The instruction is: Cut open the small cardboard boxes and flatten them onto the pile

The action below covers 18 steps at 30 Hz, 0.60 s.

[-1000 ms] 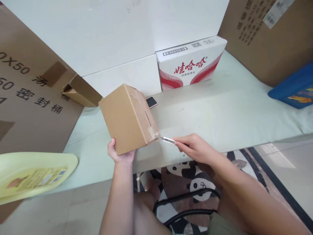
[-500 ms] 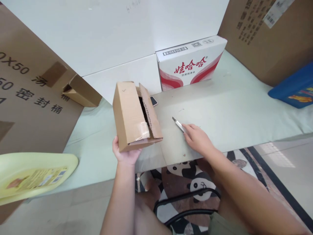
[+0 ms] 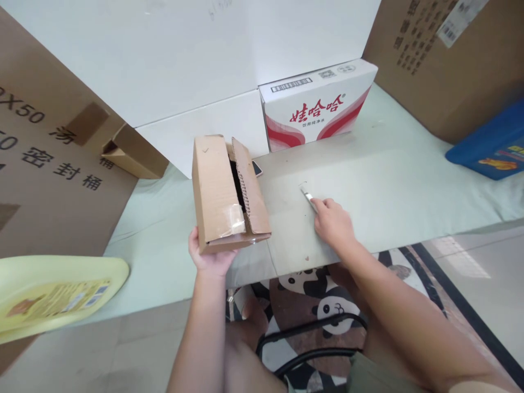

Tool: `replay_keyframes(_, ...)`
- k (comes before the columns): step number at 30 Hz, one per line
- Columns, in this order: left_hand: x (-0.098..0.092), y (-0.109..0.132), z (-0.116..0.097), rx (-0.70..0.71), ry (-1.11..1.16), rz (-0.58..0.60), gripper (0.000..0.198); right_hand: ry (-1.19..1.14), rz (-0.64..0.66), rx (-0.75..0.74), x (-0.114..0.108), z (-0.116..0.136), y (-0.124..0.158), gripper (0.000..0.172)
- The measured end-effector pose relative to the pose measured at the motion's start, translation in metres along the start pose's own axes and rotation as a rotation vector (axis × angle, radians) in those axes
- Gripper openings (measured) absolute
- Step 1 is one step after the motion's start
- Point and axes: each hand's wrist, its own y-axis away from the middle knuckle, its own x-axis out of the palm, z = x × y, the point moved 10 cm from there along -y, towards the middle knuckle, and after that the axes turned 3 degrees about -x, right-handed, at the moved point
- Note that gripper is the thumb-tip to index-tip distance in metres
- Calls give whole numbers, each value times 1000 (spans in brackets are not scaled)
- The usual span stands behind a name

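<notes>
A small brown cardboard box rests tilted in my left hand, which grips it by its lower near corner. One flap of the box stands partly raised, leaving a dark gap along the top; clear tape with a loose end sticks to the near edge. To the right, my right hand is closed around a slim utility knife, its tip pointing away and to the left, just over the cloth. Most of the knife's handle is hidden in my fingers. Box and knife are apart.
A pale green cloth covers the table. Behind stand a white-and-red carton and a phone, partly hidden by the box. Large brown cartons flank both sides. A yellow-green bottle lies front left, a blue container right.
My right hand has moved slightly right and away from me, turning the knife. The box in my left hand has turned a little and otherwise stayed in place.
</notes>
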Motion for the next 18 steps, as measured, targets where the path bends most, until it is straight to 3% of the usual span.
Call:
replay_keyframes(3, -4, 0, 2, -22, -5, -18, 54, 9, -81, -34, -6, 8, 0, 49)
replay_keyframes(8, -23, -2, 8, -63, 13, -62, 52, -70, 26, -329, 12, 60, -4, 50)
replay_keyframes(14, -43, 2, 6, -73, 16, -134, 46, 15, 81, -328, 21, 83, -22, 52)
replay_keyframes(18, -54, 4, 3, -77, 32, -166, 35, -163, -14, -251, 8, 75, -32, 44)
